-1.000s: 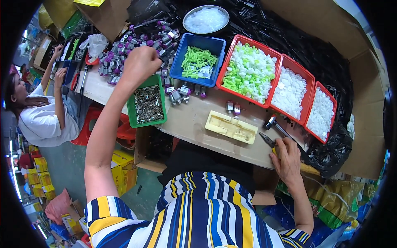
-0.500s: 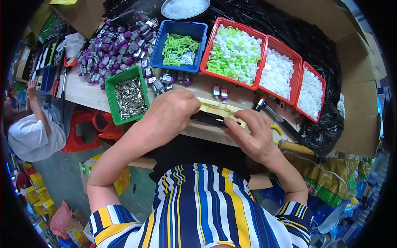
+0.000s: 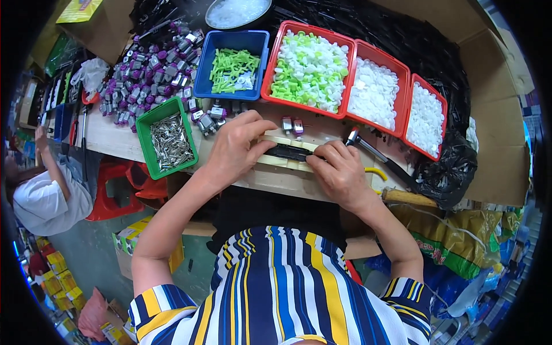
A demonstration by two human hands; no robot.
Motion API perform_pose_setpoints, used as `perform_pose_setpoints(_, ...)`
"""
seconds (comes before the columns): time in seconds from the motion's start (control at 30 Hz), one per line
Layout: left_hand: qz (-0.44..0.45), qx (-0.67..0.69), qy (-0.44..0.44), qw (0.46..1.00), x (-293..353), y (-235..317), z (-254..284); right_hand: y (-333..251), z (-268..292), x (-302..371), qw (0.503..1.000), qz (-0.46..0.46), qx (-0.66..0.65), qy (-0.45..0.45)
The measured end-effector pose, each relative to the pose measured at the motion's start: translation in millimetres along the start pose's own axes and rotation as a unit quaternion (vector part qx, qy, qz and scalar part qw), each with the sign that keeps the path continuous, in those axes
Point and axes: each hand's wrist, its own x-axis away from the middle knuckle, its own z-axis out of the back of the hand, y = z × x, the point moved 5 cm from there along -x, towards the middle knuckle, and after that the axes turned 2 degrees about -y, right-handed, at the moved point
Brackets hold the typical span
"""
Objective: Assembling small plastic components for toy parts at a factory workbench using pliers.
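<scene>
A long black plastic part (image 3: pixel 289 152) lies lengthwise in a cream-coloured block (image 3: pixel 283 163) at the near edge of the table. My left hand (image 3: pixel 237 145) pinches the left end of the black part between thumb and fingers. At its right end my right hand (image 3: pixel 340 172) presses with fingers bent and closed around it. Both fingertips cover the ends of the part. Two small silver-and-purple motors (image 3: pixel 292 125) stand just beyond the block.
Behind are a green bin (image 3: pixel 145 123) of metal pins, a blue bin (image 3: pixel 198 72) of green parts and red bins (image 3: pixel 348 77) of white and green pieces. A motor pile (image 3: pixel 150 77) lies left. A hammer (image 3: pixel 379 155) lies right. Another person (image 3: pixel 52 195) sits far left.
The black part, which was in front of the cream block, now lies in it. The block is turned, and both my hands have shifted slightly to the left with it.
</scene>
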Motion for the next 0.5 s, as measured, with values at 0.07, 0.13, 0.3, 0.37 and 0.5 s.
perform_pose_setpoints(0.07, 0.008, 0.013, 0.009, 1.0, -1, -3, -1, 1, 0, -1, 1.0, -0.004, -0.005, -0.024)
perform_pose_setpoints(0.13, 0.013, 0.01, -0.012, 1.0, -3, -3, -2, 3, -1, -1, 0.999, -0.015, -0.024, -0.032)
perform_pose_setpoints(0.3, 0.038, 0.028, -0.036, 0.998, 0, -10, -2, 19, 3, -17, 0.986, -0.032, -0.165, -0.017)
perform_pose_setpoints(0.37, 0.053, 0.033, -0.041, 0.997, 1, -10, 1, 25, -3, -31, 0.981, -0.095, -0.165, -0.019)
perform_pose_setpoints(0.5, 0.065, 0.045, -0.003, 0.997, 5, -5, 6, 28, -29, -50, 0.985, -0.13, -0.089, -0.074)
